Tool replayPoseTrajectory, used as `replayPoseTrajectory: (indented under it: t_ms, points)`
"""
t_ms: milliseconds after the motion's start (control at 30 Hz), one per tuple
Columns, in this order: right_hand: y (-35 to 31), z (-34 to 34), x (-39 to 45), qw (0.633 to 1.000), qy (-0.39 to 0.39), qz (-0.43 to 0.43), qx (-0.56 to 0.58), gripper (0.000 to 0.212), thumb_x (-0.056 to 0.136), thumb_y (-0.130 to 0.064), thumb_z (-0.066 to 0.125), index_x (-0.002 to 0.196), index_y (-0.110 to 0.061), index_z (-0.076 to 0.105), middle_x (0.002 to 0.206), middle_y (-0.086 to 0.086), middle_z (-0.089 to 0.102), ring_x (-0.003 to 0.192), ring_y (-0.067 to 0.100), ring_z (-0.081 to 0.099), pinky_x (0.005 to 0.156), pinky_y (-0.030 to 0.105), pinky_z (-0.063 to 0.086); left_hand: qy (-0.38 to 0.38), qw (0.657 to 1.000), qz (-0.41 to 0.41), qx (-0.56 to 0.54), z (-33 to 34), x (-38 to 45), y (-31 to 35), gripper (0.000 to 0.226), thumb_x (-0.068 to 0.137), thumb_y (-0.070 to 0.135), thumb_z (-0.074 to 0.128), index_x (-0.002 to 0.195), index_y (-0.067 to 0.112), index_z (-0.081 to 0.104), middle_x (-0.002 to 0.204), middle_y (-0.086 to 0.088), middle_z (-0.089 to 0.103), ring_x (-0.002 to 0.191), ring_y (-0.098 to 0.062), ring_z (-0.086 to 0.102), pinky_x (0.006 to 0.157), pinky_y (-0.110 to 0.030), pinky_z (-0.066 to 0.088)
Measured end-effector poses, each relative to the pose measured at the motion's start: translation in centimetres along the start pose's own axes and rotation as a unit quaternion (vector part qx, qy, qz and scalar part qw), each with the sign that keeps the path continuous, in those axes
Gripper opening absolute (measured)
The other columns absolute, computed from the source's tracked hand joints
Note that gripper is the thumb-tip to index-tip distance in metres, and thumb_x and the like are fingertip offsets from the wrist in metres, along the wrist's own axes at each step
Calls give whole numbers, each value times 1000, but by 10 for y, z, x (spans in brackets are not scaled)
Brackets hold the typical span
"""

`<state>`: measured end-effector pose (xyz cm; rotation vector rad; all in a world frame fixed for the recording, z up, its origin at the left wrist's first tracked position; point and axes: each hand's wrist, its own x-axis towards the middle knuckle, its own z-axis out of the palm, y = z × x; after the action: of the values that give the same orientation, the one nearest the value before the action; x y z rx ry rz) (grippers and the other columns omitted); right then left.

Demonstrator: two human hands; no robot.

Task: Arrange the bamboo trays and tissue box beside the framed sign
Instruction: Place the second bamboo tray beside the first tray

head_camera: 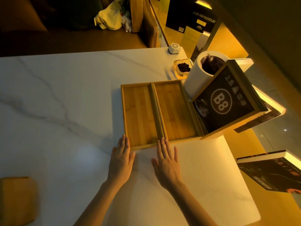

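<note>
Bamboo trays (160,111) lie edge to edge; flat open left hand (121,158) and right hand (167,163) touch their near rims.

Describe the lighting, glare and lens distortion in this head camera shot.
Head view: warm amber light tints everything; the marble table carries a soft pale glare patch just left of the left hand; the wide lens bends the scene, so the framed sign and table edges lean; the upper left background falls into deep shadow; the bamboo trays stay fairly sharp.

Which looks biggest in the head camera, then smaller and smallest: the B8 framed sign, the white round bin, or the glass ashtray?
1. framed sign, though it sits nearer the camera
2. white round bin
3. glass ashtray
</note>
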<state>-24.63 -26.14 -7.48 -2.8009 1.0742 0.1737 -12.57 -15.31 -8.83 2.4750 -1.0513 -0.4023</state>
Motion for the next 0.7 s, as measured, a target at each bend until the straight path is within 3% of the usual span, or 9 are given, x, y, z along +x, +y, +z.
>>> replayPoseTrajectory:
  t_ms: [167,400,567,633,700]
  points:
    - [2,0,0,1000,-8,4,9,61,85,-46,25,133,-12,41,141,6,31,132,25,30,107,36,-2,-5,1000,-4,5,1,-1,2,75,84,59,0,138,8,13,148,-17,26,134,-29,27,103,-38,22]
    - [3,-4,0,999,-28,11,21,62,90,-48,14,134,-11,39,142,6,31,132,25,31,107,36,-2,-22,1000,-5,-5,2,0,-3,77,81,61,-3,139,11,7,151,-14,19,133,-30,33,106,-42,21]
    - [2,-4,0,999,-28,-9,44,60,83,-42,41,134,-10,38,143,7,28,133,27,29,106,35,-5,-30,999,-9,-13,2,0,-2,72,82,58,7,138,13,1,152,-12,14,136,-28,27,108,-42,16]
    - [3,-7,-1,998,-24,-19,54,61,87,-39,39,139,-10,27,147,6,15,138,28,14,110,34,-12,-35,999,-5,-15,1,1,-2,68,81,51,10,137,14,-2,153,-11,11,138,-26,22,109,-40,13]
    - [6,-9,0,996,-27,-44,78,59,95,-37,29,144,-14,4,147,1,-11,138,23,-14,112,33,-21,-41,999,0,-19,-2,1,-3,69,82,51,13,138,13,-1,153,-10,9,139,-25,19,110,-41,13]
